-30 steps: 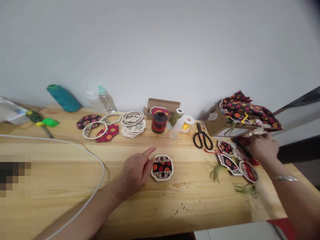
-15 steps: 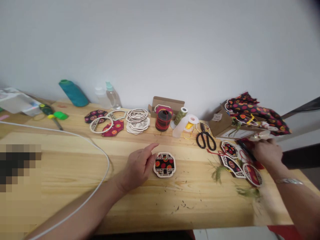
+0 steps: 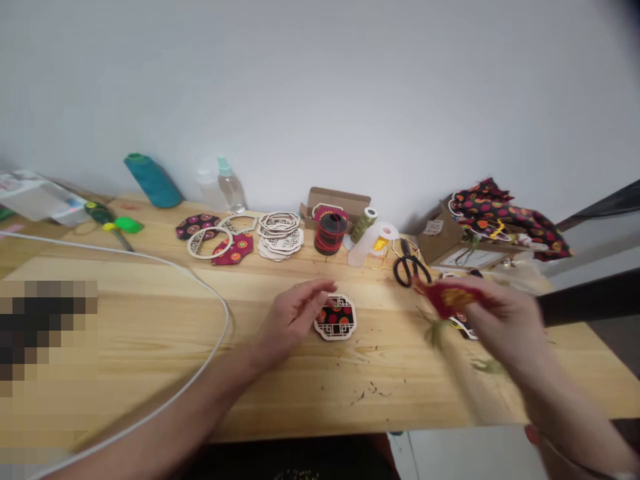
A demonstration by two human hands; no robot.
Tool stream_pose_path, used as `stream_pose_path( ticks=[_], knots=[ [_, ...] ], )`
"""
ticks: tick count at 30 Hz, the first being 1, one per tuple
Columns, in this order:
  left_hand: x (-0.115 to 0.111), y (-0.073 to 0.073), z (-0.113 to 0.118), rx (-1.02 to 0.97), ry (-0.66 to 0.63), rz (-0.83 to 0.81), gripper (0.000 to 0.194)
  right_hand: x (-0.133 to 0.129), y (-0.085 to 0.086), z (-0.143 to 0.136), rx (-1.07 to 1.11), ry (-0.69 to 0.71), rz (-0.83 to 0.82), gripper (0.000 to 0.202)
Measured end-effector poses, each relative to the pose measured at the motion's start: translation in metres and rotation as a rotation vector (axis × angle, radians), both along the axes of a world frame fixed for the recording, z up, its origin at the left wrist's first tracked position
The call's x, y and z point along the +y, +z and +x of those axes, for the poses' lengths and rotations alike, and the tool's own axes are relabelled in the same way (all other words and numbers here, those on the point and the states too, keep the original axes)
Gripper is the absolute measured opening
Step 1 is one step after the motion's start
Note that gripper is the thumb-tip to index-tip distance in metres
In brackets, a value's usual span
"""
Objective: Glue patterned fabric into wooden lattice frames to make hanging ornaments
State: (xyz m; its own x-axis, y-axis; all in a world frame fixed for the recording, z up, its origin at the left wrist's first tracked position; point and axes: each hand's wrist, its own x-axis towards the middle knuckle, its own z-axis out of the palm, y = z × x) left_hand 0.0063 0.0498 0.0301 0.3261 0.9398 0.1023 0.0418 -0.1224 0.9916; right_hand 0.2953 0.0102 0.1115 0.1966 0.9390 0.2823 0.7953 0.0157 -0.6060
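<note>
On the table in the middle lies a wooden lattice-framed ornament (image 3: 336,329) with dark flowered fabric inside. My left hand (image 3: 290,317) reaches its upper left edge, thumb and forefinger apart and loosely curved over it; whether they press on it is unclear. My right hand (image 3: 510,327) is raised over the right side of the table, closed on a small red pouch (image 3: 447,299) with a gold pattern. The pouch is slightly blurred. Behind that hand, more framed ornaments (image 3: 465,327) are mostly hidden.
Black-handled scissors (image 3: 411,270) and thread spools (image 3: 331,233) stand along the back. Left of them are stacked lattice frames (image 3: 281,237) and fabric pieces (image 3: 235,250). A cardboard box (image 3: 440,237) holds flowered cloth. A white cable (image 3: 220,293) crosses the left side.
My right hand has left the place beside the box and come inward with the red pouch in it. My left fingers have moved over the ornament's edge.
</note>
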Motion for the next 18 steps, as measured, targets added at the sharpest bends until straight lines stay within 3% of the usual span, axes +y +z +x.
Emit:
stream_pose_path(
  ticks=[2,4,6,9,13,18],
  knots=[
    [0.000,0.003,0.003,-0.197,-0.092,-0.285,0.038,0.010,-0.017,-0.042,0.338,0.255,-0.151,0.020],
    [0.000,0.005,0.005,-0.379,-0.129,-0.502,0.040,0.023,-0.035,-0.076,0.615,0.376,-0.248,0.014],
    [0.001,0.006,0.006,-0.441,-0.166,-0.631,0.046,0.035,-0.050,-0.099,0.797,0.394,-0.276,0.012],
    [0.004,0.006,0.004,-0.359,-0.225,-0.672,0.047,0.046,-0.064,-0.113,0.907,0.324,-0.221,0.009],
    [0.007,0.002,0.001,-0.248,-0.177,-0.652,0.030,0.045,-0.071,-0.110,0.759,0.308,-0.109,0.005],
    [0.005,-0.001,0.005,-0.310,-0.123,-0.707,0.025,0.034,-0.078,-0.109,0.186,0.281,0.292,0.019]
  ],
)
